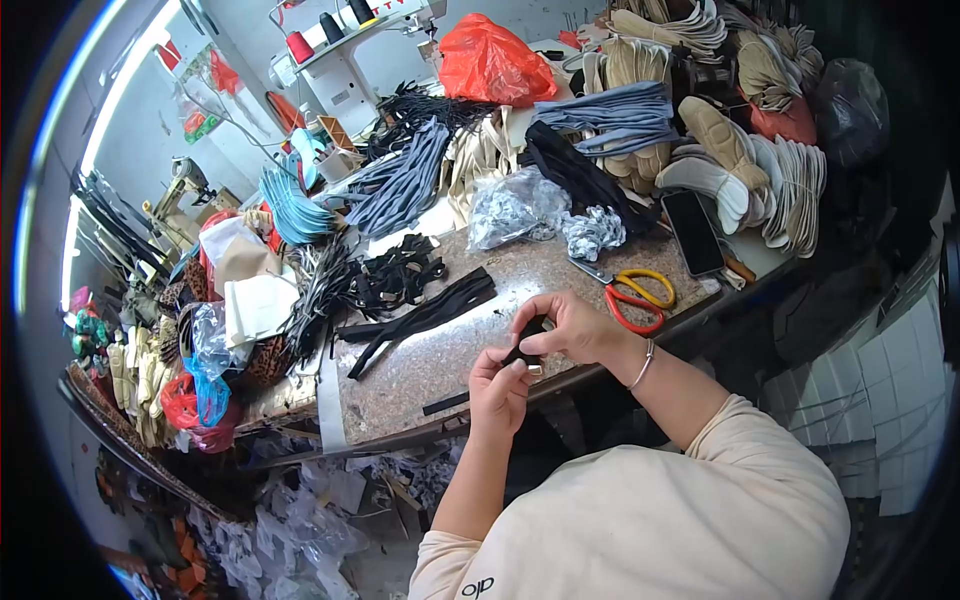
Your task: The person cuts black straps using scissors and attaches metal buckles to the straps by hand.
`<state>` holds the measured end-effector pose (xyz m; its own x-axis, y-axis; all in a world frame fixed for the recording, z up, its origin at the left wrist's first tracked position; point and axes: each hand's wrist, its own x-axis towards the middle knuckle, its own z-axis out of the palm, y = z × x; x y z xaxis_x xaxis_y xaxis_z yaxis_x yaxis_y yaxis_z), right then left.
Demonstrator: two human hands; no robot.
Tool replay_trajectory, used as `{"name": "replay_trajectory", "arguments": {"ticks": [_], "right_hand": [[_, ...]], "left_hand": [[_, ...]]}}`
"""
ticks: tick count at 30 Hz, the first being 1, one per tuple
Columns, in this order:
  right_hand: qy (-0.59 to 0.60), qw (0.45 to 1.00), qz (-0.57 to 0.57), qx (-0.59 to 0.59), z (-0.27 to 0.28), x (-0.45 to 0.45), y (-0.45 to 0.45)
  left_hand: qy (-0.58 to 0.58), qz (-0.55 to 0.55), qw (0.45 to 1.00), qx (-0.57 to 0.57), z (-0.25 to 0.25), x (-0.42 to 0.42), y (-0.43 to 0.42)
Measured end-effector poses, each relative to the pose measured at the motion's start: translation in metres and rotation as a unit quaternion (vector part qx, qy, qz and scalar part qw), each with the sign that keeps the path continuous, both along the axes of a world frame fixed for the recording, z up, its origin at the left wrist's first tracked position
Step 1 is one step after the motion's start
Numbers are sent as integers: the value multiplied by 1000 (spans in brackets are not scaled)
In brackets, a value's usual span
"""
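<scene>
Black strip between bent fingers

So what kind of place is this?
Probably a sewing workshop, maybe one for shoes: there's a sewing machine, spools of thread and bundles of sole-shaped pieces.

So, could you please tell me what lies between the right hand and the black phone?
In the head view, the scissors with red and yellow handles lie on the tabletop between the right hand and the black phone.
</scene>
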<state>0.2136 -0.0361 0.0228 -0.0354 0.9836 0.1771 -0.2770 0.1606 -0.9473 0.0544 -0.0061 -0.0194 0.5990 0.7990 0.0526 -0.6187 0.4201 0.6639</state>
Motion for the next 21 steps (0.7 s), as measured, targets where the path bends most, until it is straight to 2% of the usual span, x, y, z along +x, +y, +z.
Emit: {"name": "replay_trajectory", "arguments": {"ticks": [4, 10, 12, 14, 16, 19, 20, 21], "right_hand": [[111, 990, 15, -87, 16, -7, -9], [52, 986, -55, -146, 0, -4, -5], [-94, 983, -141, -68, -7, -8, -5], [-238, 946, -222, 16, -11, -11, -2], [-269, 926, -258, 59, -14, -15, 0], [-357, 840, -362, 188, -15, -16, 2], [-358, 841, -361, 186, -15, -16, 1], [-317, 877, -335, 130, -14, -16, 0]], "left_hand": [[-57, -22, 998, -31, -1, -2, -2], [58, 21, 998, -4, 6, -8, -1], [109, 52, 992, 29, 9, -2, -7], [159, 82, 982, 65, 11, 3, -8], [156, 77, 983, 67, 9, 1, -7], [142, 55, 985, 77, 5, -1, -4], [142, 55, 985, 75, 5, -2, -5], [131, 48, 988, 62, 4, -3, -5]]}}
